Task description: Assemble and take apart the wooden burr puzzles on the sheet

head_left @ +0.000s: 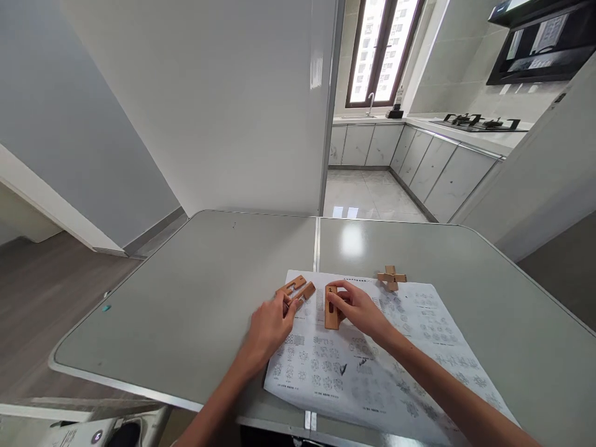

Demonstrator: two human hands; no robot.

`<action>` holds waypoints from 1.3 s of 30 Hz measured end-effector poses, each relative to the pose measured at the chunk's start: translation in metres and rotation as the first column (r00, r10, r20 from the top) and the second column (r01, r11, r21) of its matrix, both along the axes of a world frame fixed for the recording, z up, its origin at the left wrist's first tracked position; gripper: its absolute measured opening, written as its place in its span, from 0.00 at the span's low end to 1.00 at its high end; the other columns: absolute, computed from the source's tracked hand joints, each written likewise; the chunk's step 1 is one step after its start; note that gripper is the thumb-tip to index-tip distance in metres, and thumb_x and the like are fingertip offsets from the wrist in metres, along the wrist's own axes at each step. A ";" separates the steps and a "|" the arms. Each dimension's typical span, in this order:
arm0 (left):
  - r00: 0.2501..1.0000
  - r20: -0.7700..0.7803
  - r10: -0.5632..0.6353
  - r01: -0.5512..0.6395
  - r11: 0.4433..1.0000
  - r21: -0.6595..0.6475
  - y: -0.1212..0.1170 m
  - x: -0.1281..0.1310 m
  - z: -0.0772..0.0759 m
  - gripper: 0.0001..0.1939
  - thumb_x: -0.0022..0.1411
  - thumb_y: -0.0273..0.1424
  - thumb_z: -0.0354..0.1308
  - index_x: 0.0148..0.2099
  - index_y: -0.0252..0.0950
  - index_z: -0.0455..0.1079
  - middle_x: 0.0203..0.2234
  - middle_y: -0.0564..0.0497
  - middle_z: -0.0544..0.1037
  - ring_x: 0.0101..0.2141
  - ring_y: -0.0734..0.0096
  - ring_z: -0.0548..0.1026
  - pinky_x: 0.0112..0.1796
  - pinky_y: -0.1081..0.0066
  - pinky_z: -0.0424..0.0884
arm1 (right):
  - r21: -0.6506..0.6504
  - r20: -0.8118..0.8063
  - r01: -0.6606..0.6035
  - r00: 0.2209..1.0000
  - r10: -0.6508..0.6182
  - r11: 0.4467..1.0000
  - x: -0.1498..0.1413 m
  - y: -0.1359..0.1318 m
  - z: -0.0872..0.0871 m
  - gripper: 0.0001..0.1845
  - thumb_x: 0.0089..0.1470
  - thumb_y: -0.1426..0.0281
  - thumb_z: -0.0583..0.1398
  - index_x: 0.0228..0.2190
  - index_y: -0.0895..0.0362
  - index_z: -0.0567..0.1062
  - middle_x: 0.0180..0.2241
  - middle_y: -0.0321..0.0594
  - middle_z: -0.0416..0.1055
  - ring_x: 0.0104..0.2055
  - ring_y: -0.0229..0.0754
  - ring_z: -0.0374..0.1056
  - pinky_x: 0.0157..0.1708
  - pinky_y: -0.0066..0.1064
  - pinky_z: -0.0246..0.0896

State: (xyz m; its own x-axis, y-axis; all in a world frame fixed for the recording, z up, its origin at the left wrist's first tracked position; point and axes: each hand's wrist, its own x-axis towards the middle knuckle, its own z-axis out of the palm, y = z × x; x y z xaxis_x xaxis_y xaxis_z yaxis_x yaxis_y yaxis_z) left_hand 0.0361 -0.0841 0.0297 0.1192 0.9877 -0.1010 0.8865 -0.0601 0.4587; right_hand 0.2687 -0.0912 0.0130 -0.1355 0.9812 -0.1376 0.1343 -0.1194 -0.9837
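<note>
Wooden puzzle pieces lie on a large printed sheet [344, 397] of small line diagrams. My left hand [270, 323] is closed on a wooden puzzle piece [306, 290] at the sheet's upper left corner. Right beside that piece is a notched wooden puzzle piece [291, 285]; whether my fingers touch it too is hidden. My right hand [361, 307] pinches a slotted wooden puzzle piece [331, 318] marked "2", which points lengthwise toward me. Beyond my right hand, at the sheet's far edge, sits a cross-shaped wooden assembly [392, 277].
The grey folding table [186, 298] has a metal seam [317, 245] down its middle. A small teal bit [107, 308] lies near the left edge. Below the table at front left stands a white appliance [79, 433]. Past the far edge are a wall panel and a kitchen.
</note>
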 end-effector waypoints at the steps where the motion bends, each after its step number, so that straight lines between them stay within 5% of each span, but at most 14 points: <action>1: 1.000 -0.019 -0.008 0.008 1.000 0.003 0.001 0.000 -0.001 0.17 0.74 0.46 0.48 0.44 0.41 0.72 0.32 0.49 0.84 0.32 0.58 0.81 0.28 0.68 0.61 | 0.020 0.010 0.017 1.000 -0.017 1.000 -0.001 0.001 -0.003 0.28 0.59 0.43 0.61 0.43 0.55 0.72 0.30 0.38 0.78 0.30 0.43 0.73 0.28 0.35 0.74; 6: 0.993 -0.105 -0.049 0.051 0.999 0.013 0.011 -0.001 -0.002 0.19 0.75 0.47 0.48 0.45 0.41 0.74 0.33 0.49 0.84 0.32 0.58 0.81 0.30 0.68 0.60 | 0.109 0.075 0.077 0.994 -0.085 0.991 -0.008 0.004 -0.010 0.26 0.61 0.42 0.58 0.38 0.53 0.70 0.26 0.34 0.77 0.15 0.35 0.62 0.16 0.30 0.62; 16: 0.955 -0.225 -0.191 0.202 0.979 0.026 0.026 -0.009 0.006 0.24 0.75 0.49 0.45 0.46 0.40 0.76 0.35 0.44 0.85 0.35 0.56 0.82 0.31 0.68 0.64 | 0.113 0.087 0.043 0.995 -0.053 0.993 -0.022 0.009 -0.008 0.24 0.61 0.43 0.58 0.33 0.51 0.68 0.28 0.36 0.79 0.19 0.40 0.70 0.20 0.31 0.65; 25: 0.977 -0.145 -0.159 0.174 0.979 0.102 0.031 -0.013 0.001 0.19 0.72 0.49 0.54 0.40 0.40 0.74 0.28 0.47 0.81 0.31 0.57 0.80 0.31 0.68 0.63 | 0.213 0.254 0.070 0.959 -0.124 0.975 -0.029 0.021 -0.013 0.19 0.64 0.50 0.55 0.35 0.52 0.72 0.21 0.33 0.71 0.22 0.43 0.65 0.26 0.33 0.58; 34: 0.986 -0.044 -0.161 0.164 0.892 0.421 0.030 -0.028 -0.015 0.10 0.75 0.39 0.53 0.47 0.39 0.71 0.45 0.45 0.80 0.46 0.56 0.77 0.44 0.62 0.71 | 0.237 0.349 0.063 0.926 -0.146 0.970 -0.028 0.024 -0.016 0.18 0.67 0.53 0.51 0.39 0.52 0.73 0.21 0.32 0.69 0.22 0.43 0.63 0.23 0.32 0.53; 39: 0.979 0.077 -0.187 0.143 0.909 0.391 0.033 -0.034 -0.021 0.11 0.76 0.39 0.52 0.48 0.38 0.71 0.44 0.45 0.80 0.48 0.56 0.77 0.51 0.57 0.71 | 0.164 0.473 0.020 0.876 -0.097 0.986 -0.026 0.033 -0.016 0.15 0.68 0.59 0.51 0.41 0.53 0.72 0.26 0.35 0.76 0.26 0.44 0.70 0.26 0.32 0.57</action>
